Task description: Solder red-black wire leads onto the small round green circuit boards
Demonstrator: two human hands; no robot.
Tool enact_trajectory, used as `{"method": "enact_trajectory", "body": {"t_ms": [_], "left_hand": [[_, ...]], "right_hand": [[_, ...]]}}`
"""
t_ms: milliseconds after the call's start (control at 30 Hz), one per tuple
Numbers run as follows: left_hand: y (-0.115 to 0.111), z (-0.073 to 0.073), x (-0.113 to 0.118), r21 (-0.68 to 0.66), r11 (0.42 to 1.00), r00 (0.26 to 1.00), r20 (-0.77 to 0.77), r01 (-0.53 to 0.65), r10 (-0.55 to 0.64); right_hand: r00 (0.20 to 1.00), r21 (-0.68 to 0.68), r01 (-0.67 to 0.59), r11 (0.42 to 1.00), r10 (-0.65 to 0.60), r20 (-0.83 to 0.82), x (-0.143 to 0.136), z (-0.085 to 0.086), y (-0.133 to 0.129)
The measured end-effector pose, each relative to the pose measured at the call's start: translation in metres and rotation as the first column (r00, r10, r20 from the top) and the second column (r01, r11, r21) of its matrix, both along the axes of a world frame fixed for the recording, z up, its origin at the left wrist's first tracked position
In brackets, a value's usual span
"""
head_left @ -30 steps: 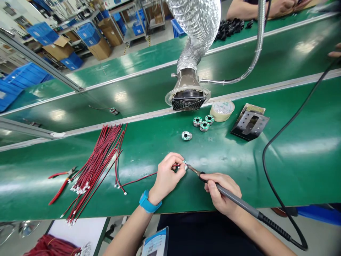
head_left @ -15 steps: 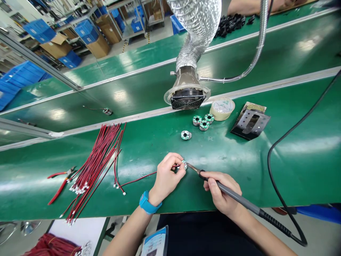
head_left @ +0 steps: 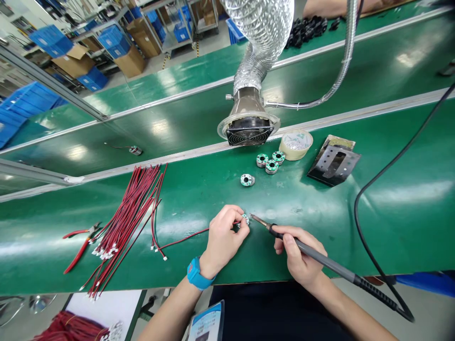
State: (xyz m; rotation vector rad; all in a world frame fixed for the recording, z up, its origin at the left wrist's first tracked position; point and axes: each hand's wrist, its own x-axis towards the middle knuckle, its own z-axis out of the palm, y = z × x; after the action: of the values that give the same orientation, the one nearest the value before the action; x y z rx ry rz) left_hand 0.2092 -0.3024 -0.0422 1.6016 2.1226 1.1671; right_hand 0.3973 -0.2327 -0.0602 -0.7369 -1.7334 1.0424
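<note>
PCB part point(head_left: 245, 219) pinched w/ red wire point(head_left: 183, 237) in fingers of L hand point(head_left: 224, 237), nearer one, over table point(head_left: 199, 199). Soldering iron point(head_left: 330, 264) gripped in fingers of R hand point(head_left: 302, 255); tip approx 2 o'clock of PCB part, just beside, contact unclear; long axis 10-to-4 o'clock.

Soldering iron point(head_left: 327, 262): grey handle, bare metal shaft, slanted, tip aimed up-left, just beside the board, slight gap showing | round circuit board point(head_left: 245, 219): small, green and white, partly hidden | red wire point(head_left: 185, 238): thin, trailing left of the board across the counter point(head_left: 199, 199), gently bowed.
</note>
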Motion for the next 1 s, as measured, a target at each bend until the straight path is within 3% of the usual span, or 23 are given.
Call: {"method": "enact_trajectory", "body": {"t_ms": [233, 400, 533, 733, 867, 1000], "left_hand": [[0.0, 0.001, -0.001, -0.011, 1.0, 0.999, -0.032, 0.009, -0.01], [0.002, 0.003, -0.001, -0.011, 1.0, 0.999, -0.038, 0.029, -0.03], [0.003, 0.003, -0.001, -0.005, 1.0, 0.999, -0.039, 0.024, -0.024], [0.003, 0.001, 0.0, 0.007, 1.0, 0.999, -0.041, 0.008, -0.008], [-0.002, 0.0, -0.003, -0.132, 0.991, 0.982, -0.182, 0.029, -0.053], [-0.004, 0.003, -0.023, -0.372, 0.925, 0.933, -0.299, 0.081, -0.202]], "right_hand": [[0.996, 0.18, -0.064, 0.982, 0.053, 0.067, -0.009, 0.012, 0.017], [0.939, 0.434, -0.268, 0.86, 0.133, 0.318, -0.032, 0.014, 0.059], [0.86, 0.418, -0.441, 0.794, 0.241, 0.45, -0.062, 0.012, 0.093], [0.836, 0.424, -0.501, 0.755, 0.295, 0.463, -0.09, 0.0, 0.112], [0.822, 0.447, -0.531, 0.72, 0.309, 0.479, -0.082, 0.0, 0.111], [0.822, 0.458, -0.523, 0.719, 0.283, 0.494, -0.064, -0.007, 0.104]]}}
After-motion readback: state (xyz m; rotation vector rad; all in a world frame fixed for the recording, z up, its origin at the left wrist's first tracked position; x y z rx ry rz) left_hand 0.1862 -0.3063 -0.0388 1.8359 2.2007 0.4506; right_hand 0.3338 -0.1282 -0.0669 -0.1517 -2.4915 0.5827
